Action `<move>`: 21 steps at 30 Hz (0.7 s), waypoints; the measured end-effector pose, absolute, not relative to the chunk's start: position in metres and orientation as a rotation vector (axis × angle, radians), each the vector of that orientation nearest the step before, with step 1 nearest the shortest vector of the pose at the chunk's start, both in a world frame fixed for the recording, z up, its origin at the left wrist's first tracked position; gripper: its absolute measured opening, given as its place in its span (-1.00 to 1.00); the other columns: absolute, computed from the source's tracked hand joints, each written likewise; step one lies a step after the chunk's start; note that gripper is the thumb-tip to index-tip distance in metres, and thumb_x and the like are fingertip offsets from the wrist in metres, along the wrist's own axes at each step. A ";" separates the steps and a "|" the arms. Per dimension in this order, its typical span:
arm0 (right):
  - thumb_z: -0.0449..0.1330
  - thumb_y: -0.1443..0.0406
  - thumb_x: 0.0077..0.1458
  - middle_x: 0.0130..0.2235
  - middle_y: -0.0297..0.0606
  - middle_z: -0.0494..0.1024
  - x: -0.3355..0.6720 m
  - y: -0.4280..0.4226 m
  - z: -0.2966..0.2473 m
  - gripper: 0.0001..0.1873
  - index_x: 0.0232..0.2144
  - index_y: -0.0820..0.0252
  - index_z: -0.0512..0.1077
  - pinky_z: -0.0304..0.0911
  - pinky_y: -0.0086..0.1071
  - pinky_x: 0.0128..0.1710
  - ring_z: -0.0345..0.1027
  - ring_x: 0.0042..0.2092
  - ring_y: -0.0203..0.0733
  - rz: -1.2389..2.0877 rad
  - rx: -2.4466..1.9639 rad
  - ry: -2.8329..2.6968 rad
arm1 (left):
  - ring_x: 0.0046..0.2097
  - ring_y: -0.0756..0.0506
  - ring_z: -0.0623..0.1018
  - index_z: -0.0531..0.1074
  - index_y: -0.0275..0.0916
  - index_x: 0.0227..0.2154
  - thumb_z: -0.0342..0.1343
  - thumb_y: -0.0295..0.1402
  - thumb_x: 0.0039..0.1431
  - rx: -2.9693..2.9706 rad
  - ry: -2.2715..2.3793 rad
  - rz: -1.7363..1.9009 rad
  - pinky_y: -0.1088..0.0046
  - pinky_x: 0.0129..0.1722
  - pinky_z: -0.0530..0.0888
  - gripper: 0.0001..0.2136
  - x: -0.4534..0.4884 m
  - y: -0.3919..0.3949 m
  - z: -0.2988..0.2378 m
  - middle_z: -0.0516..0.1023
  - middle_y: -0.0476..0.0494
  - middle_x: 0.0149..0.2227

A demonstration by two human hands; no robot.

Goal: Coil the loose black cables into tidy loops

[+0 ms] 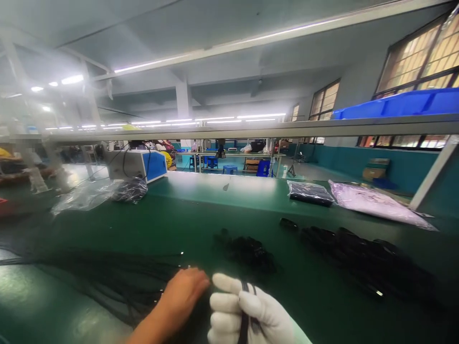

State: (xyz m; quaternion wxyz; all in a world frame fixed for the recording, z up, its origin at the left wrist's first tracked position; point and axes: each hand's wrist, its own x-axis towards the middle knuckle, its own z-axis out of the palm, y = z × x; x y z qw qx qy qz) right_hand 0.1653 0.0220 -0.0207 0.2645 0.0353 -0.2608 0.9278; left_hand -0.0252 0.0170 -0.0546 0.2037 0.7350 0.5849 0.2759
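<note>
Two hands low in frame, at about 6 o'clock of the green bench (322, 296). Right hand (247, 313), in a white glove, is clenched around a thin black cable (245, 325); the strands cross the palm and run nearly straight toward 6 o'clock and out of the frame, with a short stub showing above the fist at 12. Left hand (184, 294) is bare, fingers loosely curled, resting on or just over the spread of loose black cables (107, 282); whether it is actually pinching a strand cannot be told, since motion blur hides the fingertips. That spread lies at 9 to 10 o'clock from the left hand, long axis roughly 9 to 3, small metal ends glinting near its right edge, so the left hand is clearly the nearer one to it. The hands sit just beside each other, left fingertips nearly touching the gloved index finger. At 12 to 1 o'clock of the gloved hand sits a small coiled bundle (247, 253), apart from both hands. Farther out at 2 to 3 o'clock, a long heap of black bundles (362, 260). Near the bench's far edge: dark bagged pack (310, 192), pinkish plastic bag (373, 203), clear plastic bag (86, 196), blue-and-white machine (138, 165) at 11. Nothing stands between the left hand and the loose spread.
</note>
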 end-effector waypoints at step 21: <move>0.35 0.30 -0.09 -0.48 -0.31 0.32 0.167 0.014 -0.020 -0.76 -0.49 0.36 0.38 -0.02 -0.41 -0.39 0.12 -0.44 -0.35 2.514 -0.290 -1.242 | -0.39 0.03 0.40 0.49 -0.21 -0.47 0.26 -0.39 -0.03 1.975 1.411 0.756 0.57 -0.42 0.25 -0.94 -0.016 -0.014 0.008 0.46 0.08 -0.45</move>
